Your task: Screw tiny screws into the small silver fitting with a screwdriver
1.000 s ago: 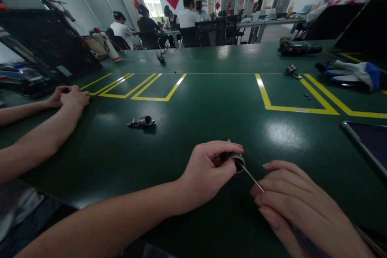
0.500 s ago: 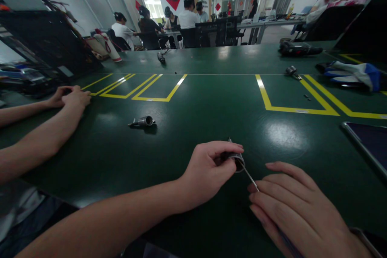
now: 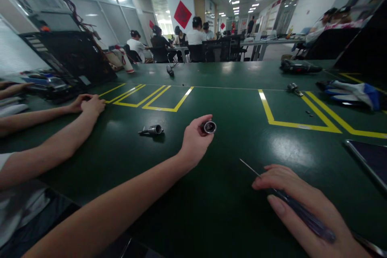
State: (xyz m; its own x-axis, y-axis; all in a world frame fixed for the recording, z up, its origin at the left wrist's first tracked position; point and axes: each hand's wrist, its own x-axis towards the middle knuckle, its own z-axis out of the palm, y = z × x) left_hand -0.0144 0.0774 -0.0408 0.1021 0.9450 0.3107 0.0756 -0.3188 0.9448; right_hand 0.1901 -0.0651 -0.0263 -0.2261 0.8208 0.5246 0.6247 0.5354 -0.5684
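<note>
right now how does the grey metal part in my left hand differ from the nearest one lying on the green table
The held grey metal part is in your left hand; the lying part rests on the green table. The held part shows its mouth head-on, the lying part its side and a prong pointing left. Both have round open ends.

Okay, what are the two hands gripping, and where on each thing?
The left hand holds a small metal cylinder around its side, open end uncovered; the right hand holds a screwdriver by its handle.
</note>
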